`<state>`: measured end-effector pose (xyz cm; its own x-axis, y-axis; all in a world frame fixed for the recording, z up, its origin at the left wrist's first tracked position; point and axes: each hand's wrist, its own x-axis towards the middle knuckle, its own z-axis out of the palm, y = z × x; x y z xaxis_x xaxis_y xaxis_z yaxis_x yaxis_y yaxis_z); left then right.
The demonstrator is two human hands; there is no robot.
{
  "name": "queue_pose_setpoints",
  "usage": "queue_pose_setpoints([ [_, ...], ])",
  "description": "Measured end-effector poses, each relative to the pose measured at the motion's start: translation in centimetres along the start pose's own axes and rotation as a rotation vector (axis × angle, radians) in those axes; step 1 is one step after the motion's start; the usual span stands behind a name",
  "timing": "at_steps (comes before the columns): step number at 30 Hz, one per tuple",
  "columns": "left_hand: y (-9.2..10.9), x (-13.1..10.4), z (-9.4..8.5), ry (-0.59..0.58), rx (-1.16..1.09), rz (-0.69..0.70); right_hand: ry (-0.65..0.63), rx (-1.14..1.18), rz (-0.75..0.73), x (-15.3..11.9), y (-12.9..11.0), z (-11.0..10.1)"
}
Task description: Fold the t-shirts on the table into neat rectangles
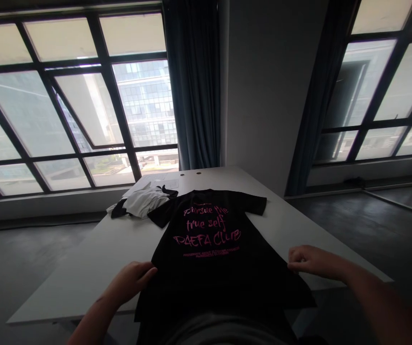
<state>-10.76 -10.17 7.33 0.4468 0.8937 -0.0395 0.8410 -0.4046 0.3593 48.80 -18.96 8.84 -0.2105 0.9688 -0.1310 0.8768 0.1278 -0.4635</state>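
Note:
A black T-shirt (213, 275) with pink lettering lies spread on the white table, its collar at the far end and its hem at the near edge. Its two sleeves reach out to the sides. My left hand (132, 282) pinches the shirt's left side edge, thumb and fingers closed on the cloth. On the opposite side edge, my right hand (308, 261) has its fingers curled in and closed on the fabric. Both hands are at about the same height along the shirt, below the printed text.
The white table (79, 273) has two small dark holes near its far edge. A heap of white and black clothes (144, 201) sits beyond the shirt's left sleeve. Behind stand a dark blue curtain (198, 96), a pillar (263, 96) and large windows (144, 105), one pane tilted open.

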Motion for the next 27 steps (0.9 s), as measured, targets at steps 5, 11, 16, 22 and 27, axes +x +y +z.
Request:
queue_pose_setpoints([
  [5, 4.6, 2.7, 1.2, 0.039, 0.112, 0.094, 0.1, -0.071, -0.079, 3.7, -3.6, 3.2],
  [11, 9.9, 9.6, 6.6, 0.076, 0.128, 0.32, 0.072, -0.161, -0.091, 11.4, -8.8, 8.8],
  [16, 9.2, 11.9, 10.0, 0.001, 0.165, 0.148, 0.066, -0.21, 0.065, 14.8, -7.6, 10.4],
  [22, 7.6, 10.7, 10.5, -0.01, 0.195, 0.096, 0.128, -0.262, 0.111, 16.0, -4.1, 10.3],
  [27, 6.3, 13.5, 8.7, 0.052, 0.232, -0.006, 0.177, -0.306, 0.37, 19.7, -0.7, 9.2],
])
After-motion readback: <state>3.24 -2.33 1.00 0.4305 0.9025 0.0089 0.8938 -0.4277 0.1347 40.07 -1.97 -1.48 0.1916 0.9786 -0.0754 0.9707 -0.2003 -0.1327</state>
